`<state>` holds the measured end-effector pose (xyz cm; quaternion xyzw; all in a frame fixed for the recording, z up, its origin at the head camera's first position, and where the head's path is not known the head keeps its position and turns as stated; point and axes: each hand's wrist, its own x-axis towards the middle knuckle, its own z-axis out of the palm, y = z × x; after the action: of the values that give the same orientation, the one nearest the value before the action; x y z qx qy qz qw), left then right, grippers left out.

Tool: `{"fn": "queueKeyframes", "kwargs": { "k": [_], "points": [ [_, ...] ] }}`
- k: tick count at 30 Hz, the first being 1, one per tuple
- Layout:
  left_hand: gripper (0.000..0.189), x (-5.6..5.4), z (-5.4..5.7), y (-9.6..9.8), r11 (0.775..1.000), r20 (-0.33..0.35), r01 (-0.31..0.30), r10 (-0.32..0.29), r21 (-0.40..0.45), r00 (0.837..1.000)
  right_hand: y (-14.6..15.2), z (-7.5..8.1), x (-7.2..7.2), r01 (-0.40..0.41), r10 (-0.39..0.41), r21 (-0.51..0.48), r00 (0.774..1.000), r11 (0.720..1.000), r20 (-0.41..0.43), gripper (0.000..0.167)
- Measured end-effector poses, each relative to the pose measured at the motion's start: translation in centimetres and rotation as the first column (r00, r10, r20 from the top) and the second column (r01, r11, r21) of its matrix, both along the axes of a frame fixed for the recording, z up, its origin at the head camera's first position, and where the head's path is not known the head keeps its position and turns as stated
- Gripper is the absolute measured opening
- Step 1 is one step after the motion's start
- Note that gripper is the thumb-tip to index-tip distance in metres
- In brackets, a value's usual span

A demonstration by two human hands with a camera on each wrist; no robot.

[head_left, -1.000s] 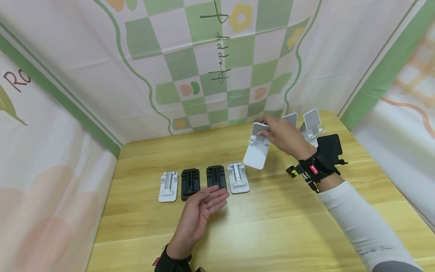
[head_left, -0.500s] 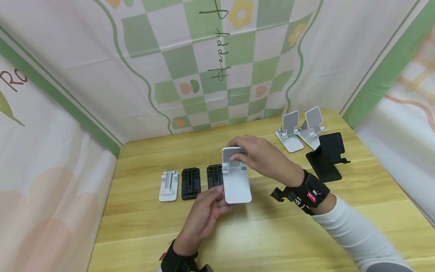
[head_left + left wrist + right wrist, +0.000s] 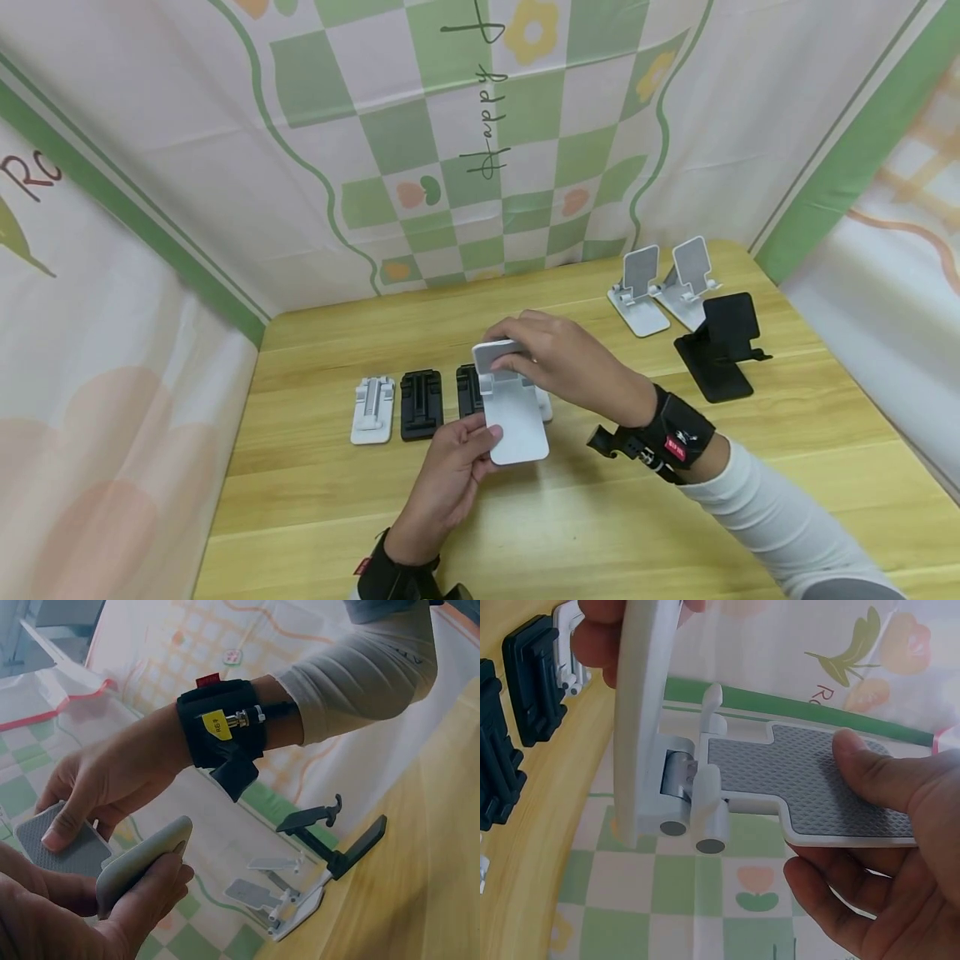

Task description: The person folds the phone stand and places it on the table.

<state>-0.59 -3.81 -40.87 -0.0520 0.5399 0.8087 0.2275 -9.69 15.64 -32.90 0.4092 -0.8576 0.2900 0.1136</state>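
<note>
Both hands hold a white phone stand (image 3: 516, 429) above the table, in front of the row of folded stands. My left hand (image 3: 448, 471) grips the lower end of its base, thumb on the face. With thumb and fingers, my right hand (image 3: 566, 358) pinches the upper plate. In the right wrist view that plate shows a grey textured pad (image 3: 780, 776), swung out at a wide angle from the base (image 3: 641, 712) at the hinge (image 3: 679, 776). A folded black stand (image 3: 468, 392) and a folded white stand (image 3: 544, 406) lie partly hidden behind the held one.
Farther left lie another folded white stand (image 3: 371, 412) and a folded black stand (image 3: 422, 406). Two unfolded white stands (image 3: 639, 312) (image 3: 690, 279) and an unfolded black stand (image 3: 723, 333) stand at the right rear. A patterned curtain (image 3: 487, 125) hangs behind the wooden table (image 3: 600, 517).
My right hand has brought the white stand leftward and down from the right rear to my left hand. My left hand, earlier held palm up with nothing in it, now grips the base.
</note>
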Motion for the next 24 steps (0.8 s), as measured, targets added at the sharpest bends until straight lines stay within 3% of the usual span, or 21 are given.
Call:
{"fn": "queueKeyframes", "kwargs": {
  "k": [13, 24],
  "points": [
    [0.046, 0.1, 0.2, -0.1, 0.998, -0.026, -0.021, 0.019, -0.051, 0.999, -0.3, 0.5, 0.5, -0.011, 0.011, -0.016, 1.000, 1.000, -0.004, 0.029],
    [0.047, 0.1, 0.1, -0.2, 0.997, -0.053, -0.023, 0.019, -0.075, 0.998, -0.6, 2.2, 1.7, -0.002, 0.002, -0.002, 1.000, 1.000, -0.027, 0.029]
  ]
}}
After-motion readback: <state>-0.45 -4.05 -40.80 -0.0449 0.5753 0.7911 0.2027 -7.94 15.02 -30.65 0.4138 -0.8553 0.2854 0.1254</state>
